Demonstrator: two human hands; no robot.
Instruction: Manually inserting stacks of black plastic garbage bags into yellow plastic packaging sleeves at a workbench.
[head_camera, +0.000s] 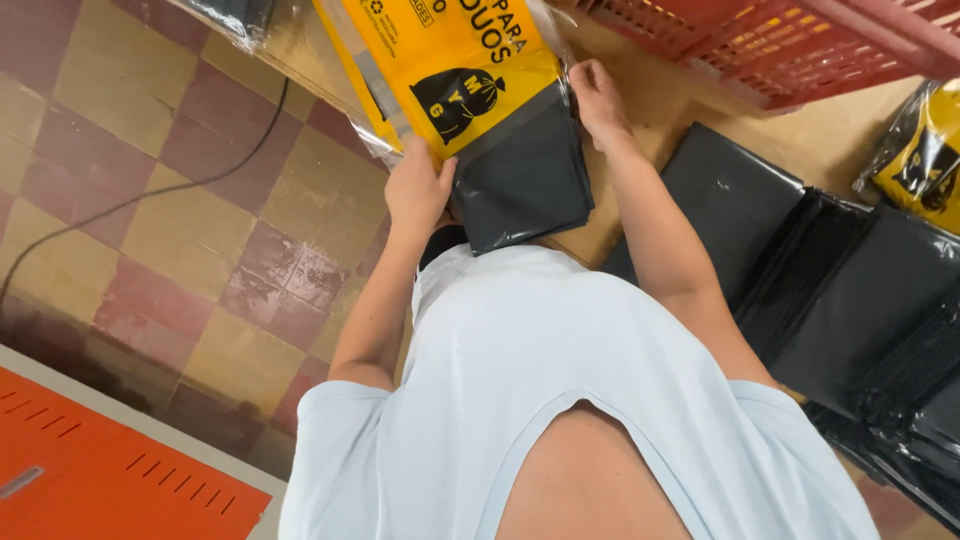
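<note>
Yellow printed plastic fills the pack (450, 70) that both hands grip. Left hand (418, 190) pinches its near left edge, thumb on top; right hand (598, 100) is closed on the right edge. Folded dark bags (525, 180) stick out of the pack's near end, long axis running near to far, slightly tilted. Its far end is cut off by the frame. Right of it, glossy black stacks (850, 290) lie on a brown table (680, 100), below a red crate (760, 40). Left, checkered tile floor (150, 200).
</note>
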